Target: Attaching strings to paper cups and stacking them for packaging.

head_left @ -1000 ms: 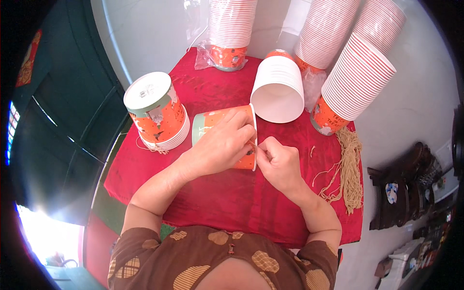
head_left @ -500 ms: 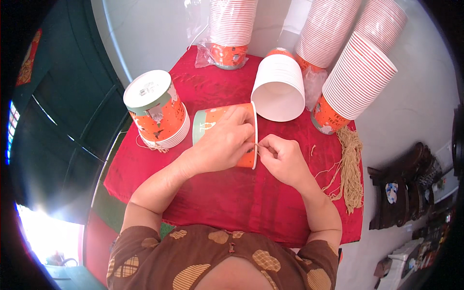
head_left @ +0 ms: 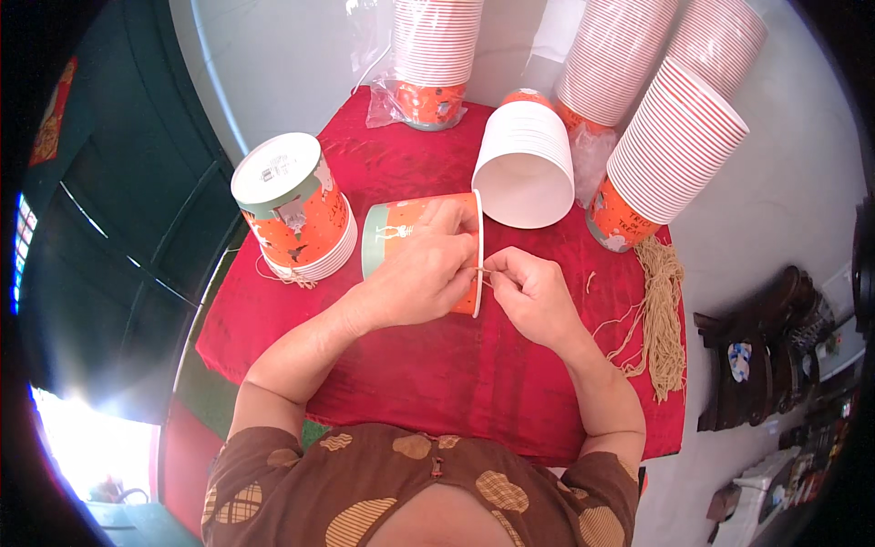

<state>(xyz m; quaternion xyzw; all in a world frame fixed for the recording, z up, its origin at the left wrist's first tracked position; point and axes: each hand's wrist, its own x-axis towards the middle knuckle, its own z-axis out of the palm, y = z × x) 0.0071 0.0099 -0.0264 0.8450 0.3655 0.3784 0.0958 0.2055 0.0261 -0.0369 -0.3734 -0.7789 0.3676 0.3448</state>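
Note:
An orange and green paper bucket (head_left: 394,219) lies on its side in front of me, its white rim facing right. My left hand (head_left: 421,273) rests over it with bent fingers closed on its wall near the rim. At that rim, my right hand (head_left: 533,296) pinches a short piece of tan string (head_left: 484,272) between thumb and forefinger. The string's far end runs to the fingertips of my left hand, and the rim partly hides how it passes. Close to my right forearm, a bundle of tan strings (head_left: 661,319) hangs over the table's right side.
Upside-down nested buckets (head_left: 296,214) stand on the left, strings at their rims. Behind the work, a nested stack (head_left: 524,173) lies with its white mouth toward me. Tall bucket stacks (head_left: 674,137) lean at the back right; another stack (head_left: 437,55) stands behind. A red cloth (head_left: 401,383) covers the table.
The bucket has turned slightly under my left hand, so more of its printed figure shows. My right fingers have shifted a little at the rim, still pinching the string.

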